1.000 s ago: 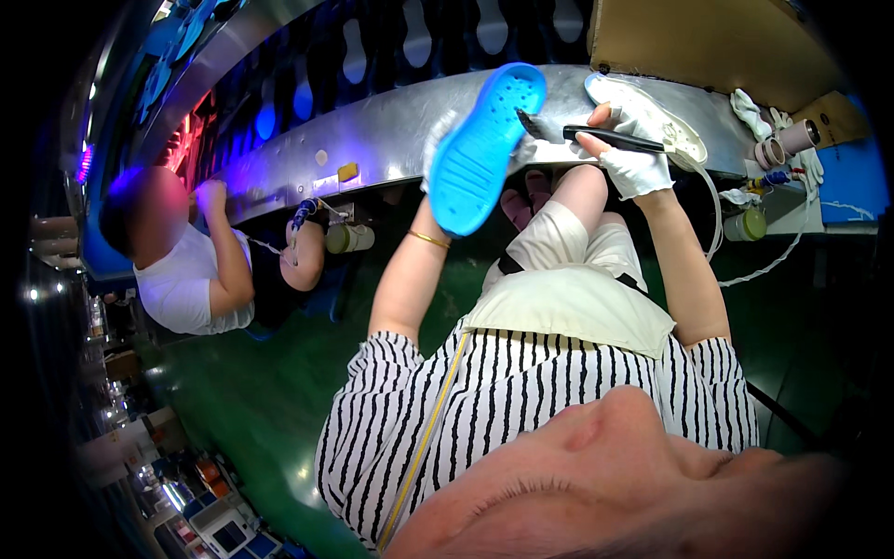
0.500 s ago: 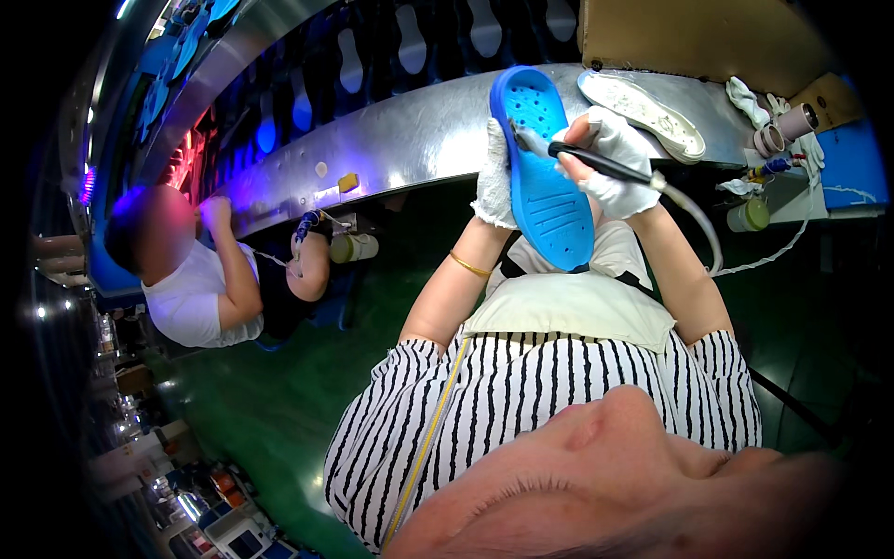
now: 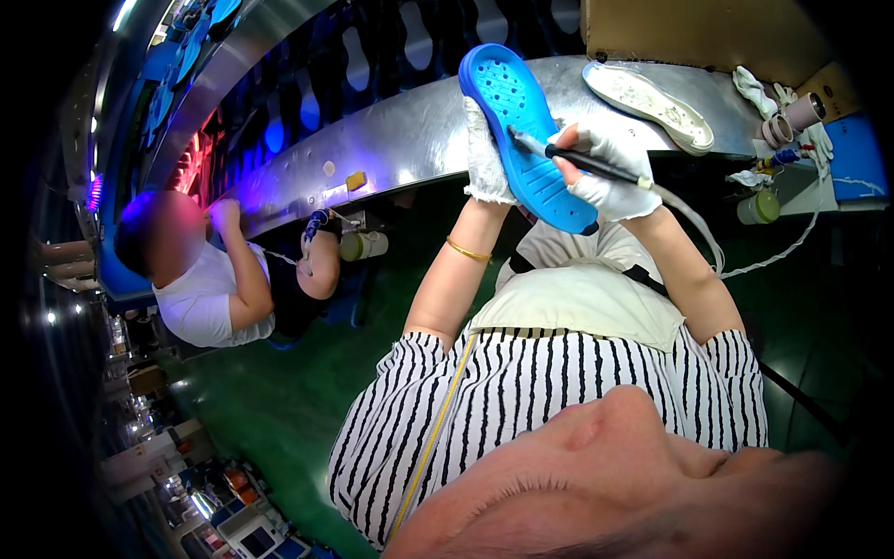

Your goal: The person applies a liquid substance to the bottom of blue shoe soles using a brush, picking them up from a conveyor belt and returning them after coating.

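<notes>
gloved left hand (image 3: 486,154) clamped on blue rubber shoe sole (image 3: 523,130); gloved right hand (image 3: 605,172) clamped on black corded pen tool (image 3: 570,158), tip at sole middle; work seemingly midway, white sole (image 3: 649,102) waiting on metal counter (image 3: 391,140).

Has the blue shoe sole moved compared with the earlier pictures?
Yes. The blue shoe sole, held by the left hand, has swung from leaning right to leaning left, and sits lower against the metal bench.

A shoe factory line is shown: a curved metal conveyor bench (image 3: 410,140) spans ten to two o'clock, sole-shaped cutouts (image 3: 358,70) are lined above, and a co-worker (image 3: 209,279) is seated at nine o'clock.
</notes>
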`<state>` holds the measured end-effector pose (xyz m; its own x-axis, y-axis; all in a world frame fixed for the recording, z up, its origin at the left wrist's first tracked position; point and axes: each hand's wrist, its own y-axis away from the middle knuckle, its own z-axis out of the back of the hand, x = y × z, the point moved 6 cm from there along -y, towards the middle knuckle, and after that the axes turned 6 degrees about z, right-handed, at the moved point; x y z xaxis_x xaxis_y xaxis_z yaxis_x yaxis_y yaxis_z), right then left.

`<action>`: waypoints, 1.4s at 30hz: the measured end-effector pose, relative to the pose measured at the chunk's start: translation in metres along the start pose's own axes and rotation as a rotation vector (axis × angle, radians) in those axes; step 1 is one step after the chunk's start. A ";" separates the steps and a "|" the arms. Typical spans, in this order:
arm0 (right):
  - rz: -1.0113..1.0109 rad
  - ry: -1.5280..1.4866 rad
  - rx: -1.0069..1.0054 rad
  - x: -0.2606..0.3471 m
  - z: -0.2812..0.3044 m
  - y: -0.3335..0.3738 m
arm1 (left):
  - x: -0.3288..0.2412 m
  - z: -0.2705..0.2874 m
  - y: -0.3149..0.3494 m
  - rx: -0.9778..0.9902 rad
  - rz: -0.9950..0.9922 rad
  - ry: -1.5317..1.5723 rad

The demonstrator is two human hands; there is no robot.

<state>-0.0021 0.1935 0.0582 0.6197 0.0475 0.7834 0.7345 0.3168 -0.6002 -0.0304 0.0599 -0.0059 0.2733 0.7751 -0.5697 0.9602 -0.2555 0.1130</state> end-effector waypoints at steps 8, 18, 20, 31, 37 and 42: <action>-0.319 -0.154 0.182 -0.008 -0.007 0.007 | -0.022 0.006 -0.004 0.018 -0.034 0.124; -0.217 -0.246 -0.027 -0.012 0.012 -0.005 | -0.004 -0.032 0.018 0.065 -0.063 0.016; -0.067 -0.191 0.026 -0.004 0.004 0.001 | -0.003 -0.026 0.006 0.104 -0.061 -0.005; 0.020 -0.123 0.029 0.009 -0.015 0.009 | -0.021 -0.022 -0.003 0.194 -0.210 -0.030; -0.420 -0.449 0.012 -0.020 -0.007 0.010 | -0.030 -0.029 0.001 0.252 -0.216 0.065; -0.280 -0.410 0.161 -0.007 -0.011 0.012 | -0.033 -0.032 -0.010 0.400 -0.089 0.187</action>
<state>0.0055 0.1868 0.0434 0.2225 0.2967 0.9287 0.7850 0.5103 -0.3511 -0.0470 0.0547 0.0377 0.2317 0.8859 -0.4018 0.8926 -0.3578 -0.2743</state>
